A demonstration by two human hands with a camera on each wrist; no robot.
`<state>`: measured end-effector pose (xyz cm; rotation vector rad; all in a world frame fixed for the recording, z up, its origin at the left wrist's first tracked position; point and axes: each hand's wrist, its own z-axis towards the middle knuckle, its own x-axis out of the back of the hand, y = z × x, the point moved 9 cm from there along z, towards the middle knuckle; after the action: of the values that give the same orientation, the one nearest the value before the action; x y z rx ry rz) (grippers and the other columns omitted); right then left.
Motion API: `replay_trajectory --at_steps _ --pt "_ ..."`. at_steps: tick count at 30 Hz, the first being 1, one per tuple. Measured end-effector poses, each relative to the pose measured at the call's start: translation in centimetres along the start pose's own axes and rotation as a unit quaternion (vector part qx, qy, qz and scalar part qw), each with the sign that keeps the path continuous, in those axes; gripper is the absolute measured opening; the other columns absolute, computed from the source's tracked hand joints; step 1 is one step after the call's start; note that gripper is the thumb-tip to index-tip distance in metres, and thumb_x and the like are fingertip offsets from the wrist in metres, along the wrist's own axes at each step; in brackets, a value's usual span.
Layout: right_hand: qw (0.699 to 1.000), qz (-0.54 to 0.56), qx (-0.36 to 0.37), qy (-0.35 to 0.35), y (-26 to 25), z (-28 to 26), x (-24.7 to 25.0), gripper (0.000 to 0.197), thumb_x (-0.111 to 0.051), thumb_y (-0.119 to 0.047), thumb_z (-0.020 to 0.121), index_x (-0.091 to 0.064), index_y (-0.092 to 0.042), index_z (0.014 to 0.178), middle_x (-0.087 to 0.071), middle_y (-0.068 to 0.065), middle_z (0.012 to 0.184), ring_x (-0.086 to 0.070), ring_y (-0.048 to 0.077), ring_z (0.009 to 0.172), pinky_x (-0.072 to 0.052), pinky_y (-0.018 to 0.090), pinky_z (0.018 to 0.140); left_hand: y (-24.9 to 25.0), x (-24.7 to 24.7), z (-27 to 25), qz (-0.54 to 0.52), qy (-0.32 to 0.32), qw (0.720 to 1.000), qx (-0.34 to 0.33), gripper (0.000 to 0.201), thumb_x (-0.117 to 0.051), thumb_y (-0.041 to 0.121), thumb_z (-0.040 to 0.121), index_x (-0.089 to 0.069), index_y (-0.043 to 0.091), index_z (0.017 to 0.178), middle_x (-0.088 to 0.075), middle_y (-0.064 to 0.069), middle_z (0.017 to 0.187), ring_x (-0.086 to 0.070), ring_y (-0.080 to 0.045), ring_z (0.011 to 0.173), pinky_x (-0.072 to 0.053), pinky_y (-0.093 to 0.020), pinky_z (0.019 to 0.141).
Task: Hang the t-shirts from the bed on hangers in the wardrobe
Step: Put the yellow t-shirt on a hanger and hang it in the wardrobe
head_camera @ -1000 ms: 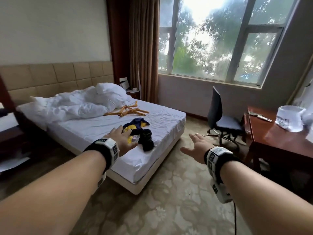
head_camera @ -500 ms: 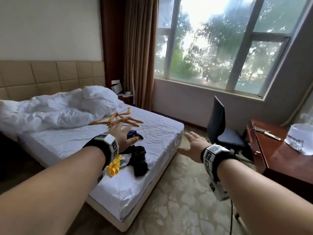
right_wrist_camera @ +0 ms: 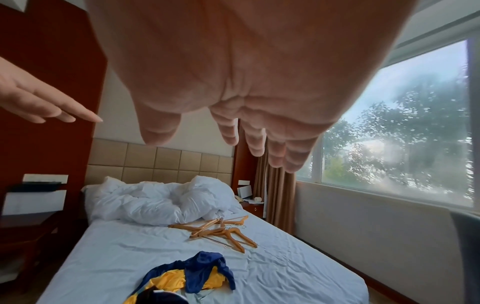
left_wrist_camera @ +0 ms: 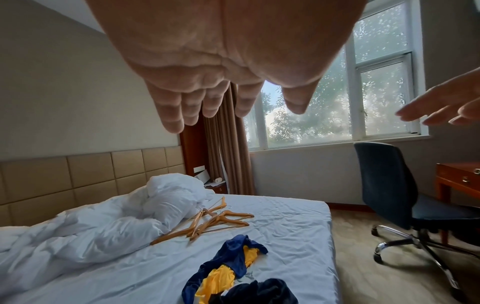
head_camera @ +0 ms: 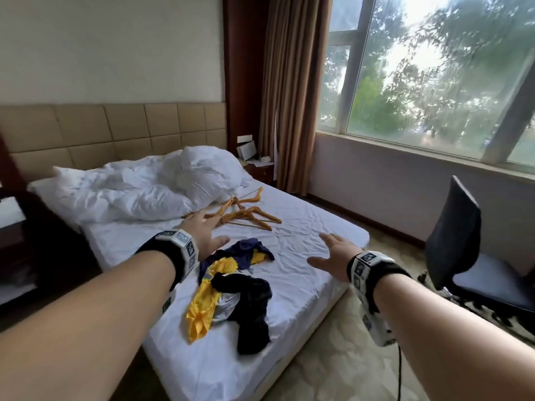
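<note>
Head view: white-sheeted bed (head_camera: 304, 256) with crumpled t-shirts (head_camera: 231, 285), wooden hangers (head_camera: 246, 217); both hands (head_camera: 202, 233) flat, empty.

No legible text

The wristbands (head_camera: 182, 247) carry only black-and-white square marker patterns, not letters; nothing printed on the bedside items can be read at this size.

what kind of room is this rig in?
Most likely a hotel bedroom: a bed with a rumpled white duvet against a padded headboard, a small wooden desk with an office chair, and long brown curtains beside a wide window.
</note>
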<state>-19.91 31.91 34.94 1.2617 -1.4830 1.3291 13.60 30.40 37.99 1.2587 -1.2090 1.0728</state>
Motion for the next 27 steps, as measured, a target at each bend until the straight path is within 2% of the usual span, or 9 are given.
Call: replay_trajectory --at_steps 2,4,8,12,18,20,23,27 --pt "1.000 -0.003 0.013 0.000 0.7 3.3 0.4 0.094 -0.049 -0.073 0.093 -0.013 -0.025 0.164 -0.014 0.000 0.171 -0.019 0.025 0.156 -0.022 0.040 0.125 0.6 -0.4 2.0 -0.007 -0.002 1.000 0.006 0.080 -0.042 0.067 0.100 -0.013 0.031 0.164 0.002 -0.005 0.173 -0.012 -0.030 0.158 -0.021 -0.048 0.126" --pt "0.999 -0.003 0.026 -0.023 1.4 7.3 -0.5 0.093 -0.049 -0.074 0.093 -0.013 -0.026 0.164 -0.014 -0.001 0.171 -0.022 0.024 0.155 -0.023 0.040 0.124 0.3 -2.2 4.5 -0.013 -0.032 0.999 0.032 0.080 -0.043 0.068 0.099 -0.013 0.031 0.164 0.004 -0.005 0.173 -0.009 -0.029 0.159 -0.020 -0.048 0.126" --pt "0.996 -0.001 0.044 -0.078 1.8 13.9 -3.8 0.093 -0.050 -0.074 0.093 -0.011 -0.030 0.165 -0.010 -0.002 0.172 -0.022 0.026 0.155 -0.025 0.043 0.124 -2.2 -5.1 9.4 -0.016 -0.065 0.994 0.084 0.081 -0.044 0.066 0.100 -0.013 0.030 0.165 0.003 -0.005 0.173 -0.009 -0.028 0.158 -0.020 -0.047 0.126" --pt "0.990 -0.017 0.057 -0.126 1.5 20.2 -7.0 0.092 -0.050 -0.071 0.094 -0.010 -0.028 0.165 -0.012 0.000 0.171 -0.024 0.026 0.155 -0.027 0.042 0.123 -5.3 -9.2 13.6 -0.025 -0.106 0.987 0.120 0.081 -0.045 0.065 0.100 -0.013 0.028 0.165 0.003 -0.006 0.173 -0.012 -0.029 0.158 -0.020 -0.045 0.127" --pt "0.982 -0.063 0.076 -0.162 0.7 29.2 -8.1 0.087 -0.052 -0.063 0.098 -0.009 -0.026 0.165 -0.011 0.000 0.171 -0.023 0.025 0.155 -0.025 0.039 0.122 -9.2 -12.7 23.8 -0.060 -0.103 0.981 0.150 0.081 -0.045 0.064 0.100 -0.013 0.027 0.165 0.003 -0.006 0.173 -0.013 -0.031 0.158 -0.024 -0.045 0.125" --pt "0.982 -0.074 0.074 -0.157 0.6 32.6 -7.9 0.086 -0.052 -0.062 0.099 -0.011 -0.025 0.165 -0.016 0.002 0.170 -0.026 0.025 0.153 -0.026 0.038 0.121 -9.4 -14.2 26.6 -0.076 -0.105 0.981 0.148 0.081 -0.046 0.063 0.101 -0.013 0.027 0.165 0.004 -0.006 0.173 -0.013 -0.030 0.158 -0.024 -0.044 0.125" --pt "0.978 -0.081 0.076 -0.174 -0.6 36.2 -9.5 0.084 -0.051 -0.062 0.099 -0.014 -0.024 0.164 -0.021 0.004 0.168 -0.032 0.027 0.150 -0.030 0.038 0.118 -10.0 -17.6 28.7 -0.103 -0.126 0.975 0.153 0.081 -0.045 0.064 0.100 -0.013 0.028 0.165 0.004 -0.003 0.173 -0.015 -0.029 0.158 -0.026 -0.045 0.125" --pt "0.962 -0.107 0.118 -0.224 -3.4 40.3 -14.5 0.081 -0.053 -0.058 0.100 -0.018 -0.022 0.163 -0.030 0.007 0.164 -0.042 0.029 0.143 -0.037 0.036 0.111 -12.1 -22.6 29.7 -0.122 -0.162 0.961 0.187 0.079 -0.047 0.062 0.101 -0.015 0.028 0.165 0.001 -0.005 0.173 -0.019 -0.029 0.157 -0.027 -0.044 0.124"
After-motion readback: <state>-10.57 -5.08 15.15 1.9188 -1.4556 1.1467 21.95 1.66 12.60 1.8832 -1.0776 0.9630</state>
